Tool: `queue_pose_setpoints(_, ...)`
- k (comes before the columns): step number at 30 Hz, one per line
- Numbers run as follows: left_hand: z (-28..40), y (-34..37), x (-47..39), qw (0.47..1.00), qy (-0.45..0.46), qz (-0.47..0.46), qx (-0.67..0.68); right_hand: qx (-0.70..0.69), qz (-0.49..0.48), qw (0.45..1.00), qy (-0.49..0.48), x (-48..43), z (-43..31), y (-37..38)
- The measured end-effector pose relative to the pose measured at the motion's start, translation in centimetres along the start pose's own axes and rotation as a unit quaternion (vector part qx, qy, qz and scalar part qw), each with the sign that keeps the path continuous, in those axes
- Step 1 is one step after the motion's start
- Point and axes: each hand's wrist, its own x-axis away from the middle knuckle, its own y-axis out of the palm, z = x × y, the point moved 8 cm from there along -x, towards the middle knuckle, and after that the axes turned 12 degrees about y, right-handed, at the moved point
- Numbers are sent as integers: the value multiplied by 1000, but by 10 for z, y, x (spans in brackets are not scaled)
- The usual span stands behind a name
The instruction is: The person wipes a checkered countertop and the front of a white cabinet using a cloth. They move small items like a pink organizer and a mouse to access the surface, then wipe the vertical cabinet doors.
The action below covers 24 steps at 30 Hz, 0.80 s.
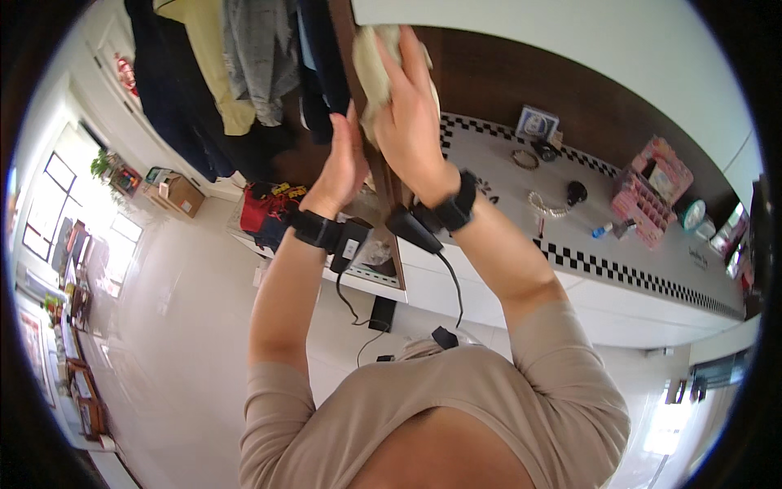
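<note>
My right hand [409, 122] presses a pale cream cloth [374, 67] against the upright edge of a dark wood cabinet panel [343, 36]. The cloth bunches under and around the fingers. My left hand [343, 162] rests against the other side of the same panel, lower down, with nothing seen in it; its fingers are partly hidden behind the thumb and panel. Just left of the panel hang dark garments [324, 67], a grey garment [259, 55] and a yellow one [217, 67]. Both wrists wear black straps with cabled devices.
Right of the panel, a counter with a checkered border [586, 260] holds a pearl bracelet [547, 206], a pink organizer box [647, 195], a small framed item [536, 122] and a blue bottle [601, 230]. Red fabric [259, 211] lies below the clothes. A cardboard box [178, 194] stands farther left.
</note>
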Motion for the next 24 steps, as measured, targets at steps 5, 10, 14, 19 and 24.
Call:
queue_pose_setpoints(5,7,8,0,998,39,-49,1,21,-17,997,79,51,8,1)
queue_pose_setpoints(10,11,7,3,996,56,5,-67,-54,-60,953,292,174,76,6)
queue_pose_setpoints(14,15,3,6,961,81,18,-265,-234,16,882,409,188,119,19)
queue_pose_setpoints(19,11,1,4,946,109,9,-305,-115,3,856,505,101,184,9)
queue_pose_setpoints(24,10,3,4,948,111,-9,-298,619,-391,681,-35,-7,264,23)
